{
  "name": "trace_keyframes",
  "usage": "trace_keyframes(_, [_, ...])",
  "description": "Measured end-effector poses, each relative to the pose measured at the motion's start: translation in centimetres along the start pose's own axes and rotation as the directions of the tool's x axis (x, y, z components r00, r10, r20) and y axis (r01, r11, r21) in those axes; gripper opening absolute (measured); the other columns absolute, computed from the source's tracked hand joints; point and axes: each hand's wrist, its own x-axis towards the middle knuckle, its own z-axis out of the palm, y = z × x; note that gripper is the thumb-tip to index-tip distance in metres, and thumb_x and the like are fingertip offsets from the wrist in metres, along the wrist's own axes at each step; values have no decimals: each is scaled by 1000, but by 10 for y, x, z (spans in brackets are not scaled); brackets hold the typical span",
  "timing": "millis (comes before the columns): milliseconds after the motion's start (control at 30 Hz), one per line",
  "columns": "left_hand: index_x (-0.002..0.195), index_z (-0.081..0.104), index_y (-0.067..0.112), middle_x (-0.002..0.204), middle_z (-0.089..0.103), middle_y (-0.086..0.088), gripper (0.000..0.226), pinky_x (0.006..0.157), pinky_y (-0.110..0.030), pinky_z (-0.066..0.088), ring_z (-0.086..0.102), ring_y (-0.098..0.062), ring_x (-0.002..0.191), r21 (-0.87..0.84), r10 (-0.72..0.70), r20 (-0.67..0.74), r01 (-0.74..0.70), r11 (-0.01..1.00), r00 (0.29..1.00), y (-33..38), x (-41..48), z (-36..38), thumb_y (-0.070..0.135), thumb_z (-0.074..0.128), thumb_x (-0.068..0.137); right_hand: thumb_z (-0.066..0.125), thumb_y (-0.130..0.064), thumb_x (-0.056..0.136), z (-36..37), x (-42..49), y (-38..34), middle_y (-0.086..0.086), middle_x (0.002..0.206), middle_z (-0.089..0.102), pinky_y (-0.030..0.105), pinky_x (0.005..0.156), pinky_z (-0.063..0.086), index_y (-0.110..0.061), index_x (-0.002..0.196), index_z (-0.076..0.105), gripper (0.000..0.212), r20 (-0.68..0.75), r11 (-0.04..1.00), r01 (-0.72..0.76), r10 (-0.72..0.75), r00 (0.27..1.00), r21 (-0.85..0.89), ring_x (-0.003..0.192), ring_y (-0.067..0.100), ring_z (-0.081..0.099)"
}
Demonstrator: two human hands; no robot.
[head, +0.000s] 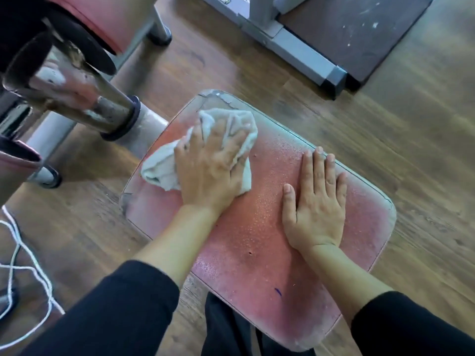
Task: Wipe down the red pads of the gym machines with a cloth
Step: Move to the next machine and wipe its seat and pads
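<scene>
A worn red seat pad (259, 242) fills the middle of the view, speckled with droplets and faded at its edges. My left hand (210, 170) presses a crumpled white cloth (231, 127) flat onto the pad's far left part, fingers spread over it. My right hand (316, 201) lies flat and open on the pad's right side, fingers together, holding nothing. Both sleeves are dark.
A chrome bar with a dark collar (77, 96) juts in from the upper left beside another red pad (102, 19). A grey machine base (295, 44) and a dark mat (359, 29) lie at the top. A white cord (23, 258) trails on the wooden floor at left.
</scene>
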Motion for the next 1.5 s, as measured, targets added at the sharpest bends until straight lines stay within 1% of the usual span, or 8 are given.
trace_keyframes(167, [135,51,44,157,21,-20,41,87,-44,35,48,-35,126,2,-23,44,23,1000,999,-11,-8,-7,51,48,95,22,-42,95,0,0,0,5,160,12,43,120,0,-11,153,16,65,-5,1000,-2,2,1000,-5,148,21,4])
trace_keyframes(300, [132,52,47,149,40,-17,41,88,-45,39,51,-36,117,64,-286,21,285,957,958,-11,35,1,58,39,95,22,-43,95,2,1,1,5,160,12,40,120,-4,-12,153,16,65,-4,1000,6,-6,1000,-22,148,20,3])
trace_keyframes(567, [128,58,44,144,47,-11,37,87,-44,34,48,-34,125,29,-42,49,41,999,998,-21,-64,-19,50,50,92,19,-43,96,1,0,1,6,160,11,40,120,-4,-10,152,14,66,6,1000,5,-5,1000,-24,148,20,2])
trace_keyframes(767, [132,53,43,139,49,-7,43,85,-45,38,50,-34,115,81,-457,-35,458,885,889,-45,-10,-11,57,37,94,15,-45,96,-2,0,3,5,161,1,37,118,-12,-13,151,2,65,30,1000,31,-31,999,5,148,19,-6])
trace_keyframes(1000, [127,57,42,142,49,-10,37,89,-46,36,48,-33,124,0,-194,-31,194,981,981,-21,-110,-23,46,49,91,19,-42,97,-2,0,-32,5,160,2,39,119,-10,-10,153,10,65,53,975,202,-207,977,93,148,18,-6])
trace_keyframes(1267, [126,60,41,139,51,-8,36,87,-45,41,52,-33,118,-80,-630,-168,627,775,758,-44,-88,-15,52,47,94,16,-45,97,8,-2,-35,2,161,1,43,119,-6,-15,153,7,65,82,973,228,-231,970,42,148,17,-8])
trace_keyframes(1433, [124,64,37,138,51,-11,37,92,-49,40,48,-36,125,-68,-506,-110,502,862,855,-25,-122,-22,47,47,92,15,-45,97,6,-2,-35,2,161,1,42,119,-7,-13,153,8,65,88,974,218,-222,971,55,148,17,-8])
trace_keyframes(1500, [124,63,37,137,53,-11,38,88,-50,41,51,-39,119,-39,-556,-108,556,830,824,-41,-92,-21,47,48,91,16,-44,98,4,-2,-34,3,161,1,41,119,-8,-12,153,8,64,85,971,228,-234,969,71,148,18,-8])
